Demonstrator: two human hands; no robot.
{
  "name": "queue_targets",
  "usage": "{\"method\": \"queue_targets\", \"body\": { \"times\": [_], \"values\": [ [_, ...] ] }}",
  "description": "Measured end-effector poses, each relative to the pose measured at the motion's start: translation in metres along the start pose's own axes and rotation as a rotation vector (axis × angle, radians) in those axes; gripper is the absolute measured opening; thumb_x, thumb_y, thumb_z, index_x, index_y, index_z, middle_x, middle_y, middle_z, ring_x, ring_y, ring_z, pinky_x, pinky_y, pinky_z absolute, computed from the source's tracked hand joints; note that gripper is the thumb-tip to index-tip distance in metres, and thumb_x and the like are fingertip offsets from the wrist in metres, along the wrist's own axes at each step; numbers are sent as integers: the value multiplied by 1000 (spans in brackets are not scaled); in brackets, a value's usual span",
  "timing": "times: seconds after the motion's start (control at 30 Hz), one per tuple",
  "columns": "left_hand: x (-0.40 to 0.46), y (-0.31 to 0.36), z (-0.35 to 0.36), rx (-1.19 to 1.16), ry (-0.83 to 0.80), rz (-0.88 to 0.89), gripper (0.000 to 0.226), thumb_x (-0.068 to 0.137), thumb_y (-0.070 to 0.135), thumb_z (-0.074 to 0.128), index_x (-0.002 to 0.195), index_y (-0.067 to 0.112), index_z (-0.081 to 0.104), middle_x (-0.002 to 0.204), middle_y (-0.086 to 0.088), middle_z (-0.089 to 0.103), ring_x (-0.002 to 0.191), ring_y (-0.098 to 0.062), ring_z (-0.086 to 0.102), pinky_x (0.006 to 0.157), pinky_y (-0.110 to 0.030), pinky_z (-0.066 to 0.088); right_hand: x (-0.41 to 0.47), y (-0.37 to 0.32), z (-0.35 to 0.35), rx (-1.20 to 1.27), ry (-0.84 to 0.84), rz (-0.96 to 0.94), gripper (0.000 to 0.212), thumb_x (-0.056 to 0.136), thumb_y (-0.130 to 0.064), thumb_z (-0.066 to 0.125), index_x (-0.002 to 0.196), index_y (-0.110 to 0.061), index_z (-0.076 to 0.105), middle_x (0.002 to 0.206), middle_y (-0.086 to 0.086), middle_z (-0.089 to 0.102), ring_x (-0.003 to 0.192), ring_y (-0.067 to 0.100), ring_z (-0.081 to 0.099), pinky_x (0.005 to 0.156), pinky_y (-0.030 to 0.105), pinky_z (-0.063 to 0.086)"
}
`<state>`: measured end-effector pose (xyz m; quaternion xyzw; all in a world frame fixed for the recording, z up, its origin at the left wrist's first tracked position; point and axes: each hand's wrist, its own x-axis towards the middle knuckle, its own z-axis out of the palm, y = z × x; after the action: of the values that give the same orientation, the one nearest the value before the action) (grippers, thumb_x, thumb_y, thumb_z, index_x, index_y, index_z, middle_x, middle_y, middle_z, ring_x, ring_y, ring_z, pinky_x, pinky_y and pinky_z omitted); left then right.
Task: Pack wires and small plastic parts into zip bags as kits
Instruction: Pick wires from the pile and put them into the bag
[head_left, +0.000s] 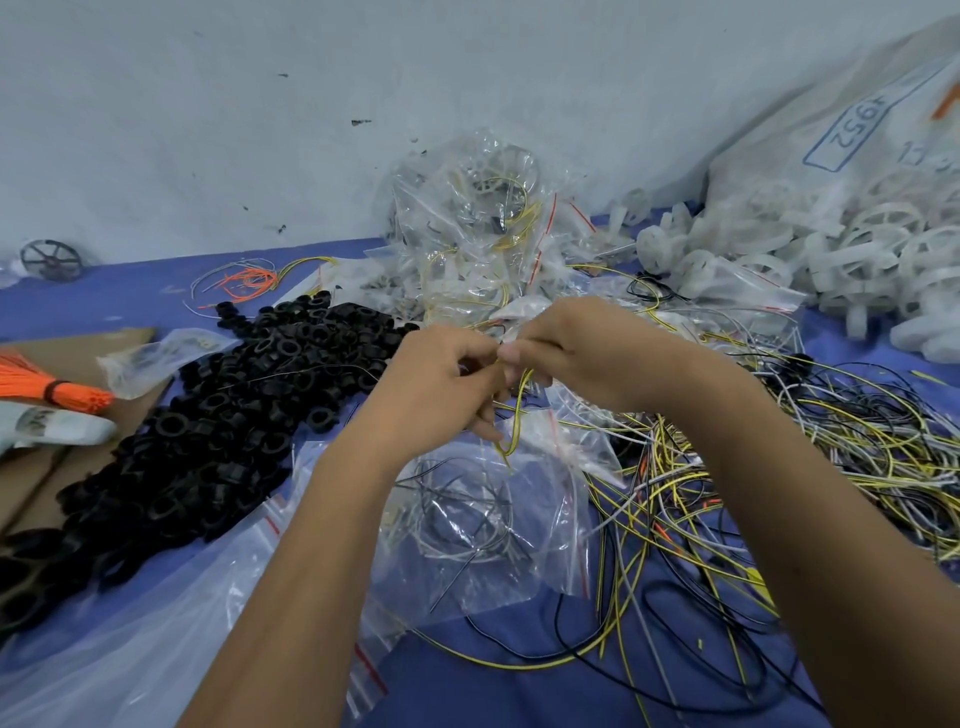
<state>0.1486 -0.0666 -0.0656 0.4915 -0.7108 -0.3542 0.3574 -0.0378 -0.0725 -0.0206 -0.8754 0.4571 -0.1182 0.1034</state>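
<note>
Both hands, left hand (447, 374) and right hand (566, 348), pinch a yellow-and-black wire (519, 410) between curled fingers, probably folding it to fit the open zip bag (488, 519) lying just below on the blue bench (519, 691), beside black plastic rings (234, 415)

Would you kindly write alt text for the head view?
Two hands, left hand and right hand, pinch a looped yellow wire above an open zip bag, between a pile of black rings and tangled wires.

Looped yellow wire (517, 415) dangles above clear zip bag (483, 525).
</note>
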Motion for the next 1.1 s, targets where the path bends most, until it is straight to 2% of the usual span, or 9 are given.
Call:
{"method": "queue_targets", "body": {
  "times": [0.1, 0.17, 0.3, 0.43, 0.57, 0.63, 0.73, 0.9, 1.1],
  "values": [
    [0, 2, 2, -206, 114, -16, 20, 99, 9, 66, 83, 2, 75, 73, -23, 65, 51, -15, 59, 55, -35, 62, -4, 13, 4, 199, 216, 74, 46, 105, -35, 50, 68, -10, 62, 50, -5, 50, 47, 6, 44, 49, 19, 33],
    [0, 3, 4, -335, 197, -41, 22, 100, 9, 64, 82, 2, 76, 70, -13, 63, 50, -11, 55, 53, -28, 59, -7, 18, 11, 307, 294, 138, 48, 106, -37, 46, 67, -12, 60, 51, -9, 53, 44, 2, 42, 48, 16, 31],
    [-3, 9, 9, -399, 54, -90, 20, 101, 11, 63, 91, -3, 75, 79, -18, 67, 55, -11, 58, 58, -28, 60, -7, 17, 25, 363, 458, 167, 51, 107, -36, 43, 61, -16, 43, 50, -8, 44, 47, 7, 39, 53, 28, 30],
    [-7, 11, 5, -39, -103, -114, 33, 99, 27, 65, 95, -5, 69, 85, -25, 69, 61, -20, 67, 65, -40, 64, -9, 13, 27, 57, 341, 143, 52, 106, -45, 41, 57, -27, 38, 53, -5, 42, 56, 22, 41, 59, 37, 30],
    [-4, 16, -1, 476, 104, 32, 31, 85, 49, 75, 91, 19, 74, 81, 3, 67, 76, -7, 60, 74, -28, 50, -9, 8, 19, -181, 131, 69, 43, 108, -39, 38, 71, -23, 52, 65, -6, 41, 70, 32, 51, 70, 44, 46],
    [-5, 19, -2, 354, 88, 32, 18, 81, 45, 80, 87, 28, 78, 81, 6, 71, 70, 1, 57, 68, -22, 45, -8, 4, 16, -193, 63, 57, 43, 109, -37, 37, 70, -22, 45, 64, -6, 37, 72, 30, 48, 74, 47, 47],
    [-9, 21, 0, 51, -36, -41, 9, 82, 26, 85, 88, 20, 81, 72, -3, 70, 58, -10, 61, 57, -28, 53, -6, 3, 13, -151, 33, 61, 48, 109, -38, 36, 62, -26, 37, 63, -7, 40, 72, 28, 48, 72, 46, 47],
    [-7, 22, 8, -157, -72, -149, 6, 86, 3, 79, 92, 3, 80, 75, -14, 75, 56, -18, 68, 56, -26, 57, -4, -1, 12, -114, 69, 34, 47, 108, -40, 33, 73, -20, 55, 80, 4, 67, 77, 28, 58, 77, 44, 47],
    [-4, 21, 14, -315, -70, -231, 5, 88, -8, 71, 90, -6, 75, 72, -16, 75, 55, -19, 71, 55, -21, 57, -4, -3, 19, -42, 214, 62, 48, 107, -33, 43, 59, -31, 37, 67, -5, 49, 70, 22, 48, 67, 38, 39]
  ]
}}
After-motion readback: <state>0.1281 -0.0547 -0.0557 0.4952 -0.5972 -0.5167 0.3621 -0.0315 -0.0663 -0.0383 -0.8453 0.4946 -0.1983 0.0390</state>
